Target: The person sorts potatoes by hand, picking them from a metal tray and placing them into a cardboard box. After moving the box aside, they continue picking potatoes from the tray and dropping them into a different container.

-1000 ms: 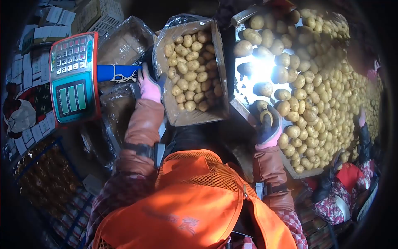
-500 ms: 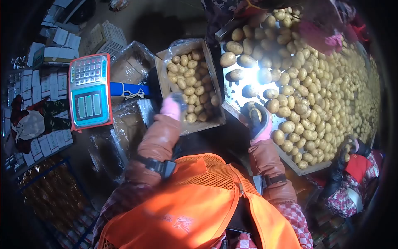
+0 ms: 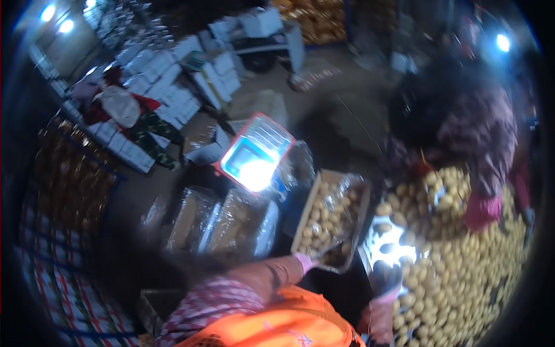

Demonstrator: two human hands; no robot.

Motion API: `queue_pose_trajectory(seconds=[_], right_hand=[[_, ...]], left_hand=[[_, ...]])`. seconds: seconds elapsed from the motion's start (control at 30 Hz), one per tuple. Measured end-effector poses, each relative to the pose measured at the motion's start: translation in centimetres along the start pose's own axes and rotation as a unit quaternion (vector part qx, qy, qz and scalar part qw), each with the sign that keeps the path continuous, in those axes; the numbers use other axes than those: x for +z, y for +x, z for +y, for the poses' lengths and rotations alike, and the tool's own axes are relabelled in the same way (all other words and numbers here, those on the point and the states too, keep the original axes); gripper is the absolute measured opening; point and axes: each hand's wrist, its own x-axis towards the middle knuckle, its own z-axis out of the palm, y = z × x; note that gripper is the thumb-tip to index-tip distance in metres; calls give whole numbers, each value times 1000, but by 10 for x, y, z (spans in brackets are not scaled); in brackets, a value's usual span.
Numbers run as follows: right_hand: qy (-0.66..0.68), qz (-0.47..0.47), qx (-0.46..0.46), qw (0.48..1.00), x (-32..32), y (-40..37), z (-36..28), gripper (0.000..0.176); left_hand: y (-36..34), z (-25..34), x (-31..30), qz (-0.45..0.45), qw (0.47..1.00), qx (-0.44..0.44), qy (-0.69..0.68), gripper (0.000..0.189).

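My left hand (image 3: 309, 262), in a pink-cuffed glove, is at the near left corner of an open cardboard box (image 3: 299, 232). The box is lined with clear plastic and holds many potatoes (image 3: 330, 214). Motion blur and the box edge obscure those fingers. My right hand (image 3: 385, 279), in a dark glove with a pink cuff, is over the near left edge of the sorting table (image 3: 378, 237), beside the loose potatoes (image 3: 457, 283). Its fingers are too dark and smeared to show whether they hold a potato.
A scale with a red-edged display (image 3: 254, 153) stands beyond the box, glaring with light. Plastic-lined boxes (image 3: 231, 222) lie to the left. Across the table, a person's pink glove (image 3: 483, 213) is over the potatoes. Another person (image 3: 124, 110) is by stacked white cartons (image 3: 162, 75).
The view has swung up and left, showing more of the room. My left hand has gone from above the box's potatoes to its near corner. The potato seen in my right hand is no longer discernible.
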Motion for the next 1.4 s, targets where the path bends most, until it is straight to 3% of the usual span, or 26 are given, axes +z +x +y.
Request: queue_pose_trajectory(seconds=[0.03,0.07,0.1,0.2,0.27,0.33,0.4,0.47,0.5,0.53,0.6,0.67,0.77,0.8,0.83,0.87,0.9,0.97,1.07,1.13,1.17,1.2,1.23,1.33,1.37,1.4], right_hand=[[24,-10,-20,999,-5,-3,2,43],[-79,-14,-15,997,-4,-17,-24,48],[-181,-13,-13,983,-4,-29,-45,53],[-28,133,81,987,23,-54,-81,53],[-172,84,-8,982,-32,-41,-58,52],[60,110,165,978,-41,-46,-79,49],[-79,86,132,984,-93,-49,-47,56],[-117,183,70,974,-86,-59,-64,53],[-379,108,-107,913,-100,-75,-45,51],[-80,201,59,975,-113,-57,-48,51],[-139,239,-36,960,-95,-69,-43,47],[-28,188,13,982,-106,-74,-38,48],[-74,274,8,959,-52,-95,-67,31],[-72,288,-69,952,-56,-93,-53,31],[-187,286,-92,935,-51,-105,-61,32],[-300,268,-103,910,-42,-108,-74,33],[-305,281,-106,904,-27,-110,-89,33],[-114,358,-44,926,11,-125,-120,38],[-88,407,-20,909,39,-142,-146,41],[-165,398,-41,902,9,-160,-123,43],[-215,396,-38,892,5,-165,-119,44],[-266,395,-34,879,3,-170,-115,44],[-205,410,-21,889,16,-172,-116,42],[-175,445,56,877,44,-176,-128,38],[-214,455,30,864,45,-179,-124,34],[-218,461,28,860,38,-186,-119,34]], left_hand=[[15,1,14,3,1000,-12,4,32],[25,6,19,-2,1000,-13,3,23],[23,9,3,11,999,-32,6,23],[41,-2,-22,1,1000,-19,3,24],[48,-11,-36,66,993,-84,-60,23],[62,-21,-54,121,916,-285,-255,23],[52,-40,-62,227,808,-413,-353,25],[37,-51,-70,271,790,-388,-390,25],[34,-59,-78,320,758,-374,-429,28],[39,-64,-89,365,722,-357,-467,35],[64,-47,-76,325,833,-237,-380,41],[87,-8,-63,196,961,-136,-137,42],[95,44,-49,170,977,50,-116,35],[105,48,-53,148,977,82,-127,33],[116,44,-59,129,977,90,-141,31],[127,39,-61,122,977,79,-159,30],[137,28,-65,126,974,51,-183,29],[158,-7,-71,154,954,-37,-255,26],[200,-91,-75,282,876,-165,-356,22],[152,-92,-170,340,915,-197,-92,47],[151,-100,-197,330,910,-176,-178,66],[151,-99,-222,347,911,-182,-129,69],[156,-96,-237,363,910,-185,-81,73],[204,-111,-242,331,918,-183,-117,71],[215,-110,-242,328,921,-172,-121,71],[220,-107,-244,246,939,-172,-167,70]])
